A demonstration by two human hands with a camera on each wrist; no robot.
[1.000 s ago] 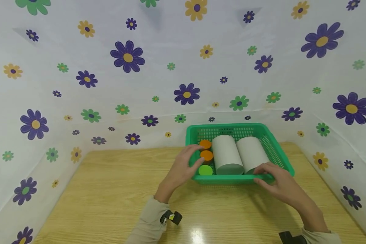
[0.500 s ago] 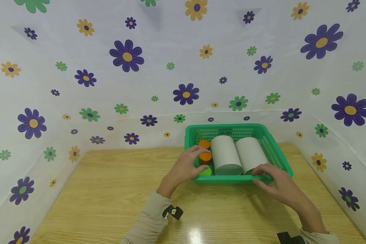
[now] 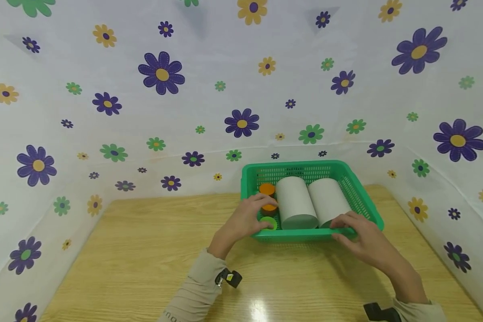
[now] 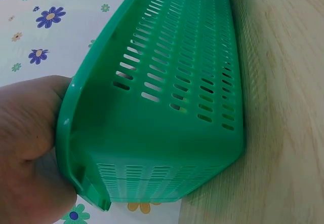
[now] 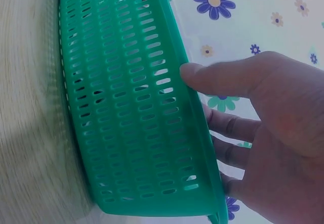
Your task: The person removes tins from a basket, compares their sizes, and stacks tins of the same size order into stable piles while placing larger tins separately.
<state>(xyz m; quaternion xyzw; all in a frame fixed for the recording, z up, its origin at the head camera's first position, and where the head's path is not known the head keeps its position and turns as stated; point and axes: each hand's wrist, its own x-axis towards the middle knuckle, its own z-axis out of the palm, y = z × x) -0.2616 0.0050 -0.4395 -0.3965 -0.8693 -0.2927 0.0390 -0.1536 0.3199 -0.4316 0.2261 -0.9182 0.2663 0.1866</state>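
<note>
A green plastic basket stands on the table. Two white cylinders, a left one and a right one, lie in it side by side. Along its left side stand a far orange-topped container, a near orange-topped one and a green-topped one. My left hand reaches over the left rim, fingers at the near orange top, thumb over the green top; thumb and fingers are apart. My right hand holds the front rim, thumb outside, fingers inside. The left fingertips are hidden in the left wrist view.
A wooden table extends left and in front of the basket. A white flower-printed sheet encloses the back and both sides. A dark device is strapped to each wrist, such as the left wrist device.
My left hand has moved right and deeper over the containers, its fingers now covering part of the near orange top. The right hand stays at the front rim. The view has shifted slightly.
</note>
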